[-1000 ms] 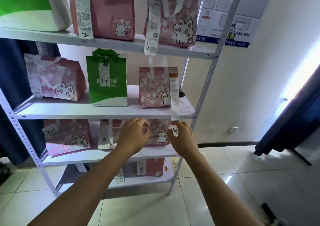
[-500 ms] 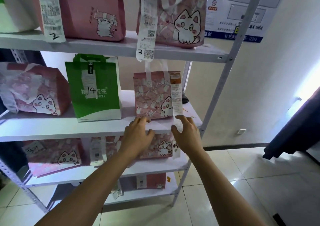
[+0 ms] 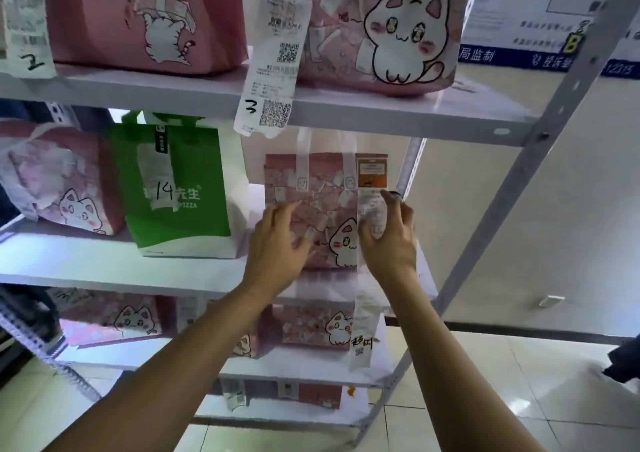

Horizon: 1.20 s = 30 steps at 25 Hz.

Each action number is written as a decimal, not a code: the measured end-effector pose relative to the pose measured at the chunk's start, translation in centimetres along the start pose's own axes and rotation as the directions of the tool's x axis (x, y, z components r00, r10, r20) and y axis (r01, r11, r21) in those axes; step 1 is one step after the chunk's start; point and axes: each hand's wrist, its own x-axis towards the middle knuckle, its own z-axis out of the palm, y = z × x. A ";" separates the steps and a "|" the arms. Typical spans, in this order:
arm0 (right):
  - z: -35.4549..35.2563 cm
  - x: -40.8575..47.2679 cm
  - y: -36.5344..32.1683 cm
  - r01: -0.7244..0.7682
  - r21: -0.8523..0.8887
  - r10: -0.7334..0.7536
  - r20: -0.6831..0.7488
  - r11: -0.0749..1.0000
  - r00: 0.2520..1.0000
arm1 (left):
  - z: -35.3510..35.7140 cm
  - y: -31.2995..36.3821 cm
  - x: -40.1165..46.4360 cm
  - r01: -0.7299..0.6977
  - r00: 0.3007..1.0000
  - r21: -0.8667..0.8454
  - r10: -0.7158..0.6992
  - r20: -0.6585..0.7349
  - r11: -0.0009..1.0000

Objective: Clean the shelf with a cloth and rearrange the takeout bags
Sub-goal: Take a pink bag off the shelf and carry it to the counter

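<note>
Head view: left hand point(image 3: 277, 243) and right hand point(image 3: 391, 240) flank the pink bag point(image 3: 322, 202).

Four shelves point(image 3: 104, 264) were visible. Pink bags point(image 3: 325, 209) numbered eight; green bag point(image 3: 180, 188), one. Two hands, left point(image 3: 277, 243) and right point(image 3: 391, 240), were in view. One wall poster point(image 3: 540, 18) was present.
</note>
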 end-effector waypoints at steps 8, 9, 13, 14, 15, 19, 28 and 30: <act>2.6 2.3 2.5 -0.110 0.148 0.106 0.033 0.983 0.994 | 2.2 -2.4 2.1 0.212 0.976 -0.062 -0.215 -0.041 0.975; 2.8 2.2 2.7 -0.118 0.171 0.112 0.044 0.978 0.993 | 2.4 -2.5 2.2 0.229 0.971 -0.114 -0.235 -0.044 0.967; 3.4 2.0 3.2 -0.168 0.324 0.152 0.076 0.931 0.985 | 3.0 -3.1 2.4 0.276 0.948 -0.321 -0.312 -0.065 0.906; 3.5 2.0 3.2 -0.179 0.353 0.162 0.077 0.918 0.984 | 3.0 -3.4 2.4 0.300 0.938 -0.345 -0.341 -0.065 0.890; 3.5 1.9 3.2 -0.183 0.372 0.167 0.074 0.910 0.983 | 3.0 -3.6 2.3 0.323 0.930 -0.357 -0.364 -0.053 0.877; 3.5 1.0 3.2 -0.157 0.429 0.154 0.042 0.890 0.987 | 2.9 -4.3 1.4 0.337 0.932 -0.387 -0.363 0.006 0.858; 1.5 -2.5 -0.2 -0.216 0.580 0.243 0.032 0.786 0.969 | 0.3 -4.7 0.3 0.288 0.954 -0.477 -0.295 0.061 0.831; 0.8 -4.0 -1.3 -0.222 0.570 0.263 0.011 0.791 0.965 | -0.9 -4.7 -0.4 0.283 0.955 -0.507 -0.287 0.072 0.814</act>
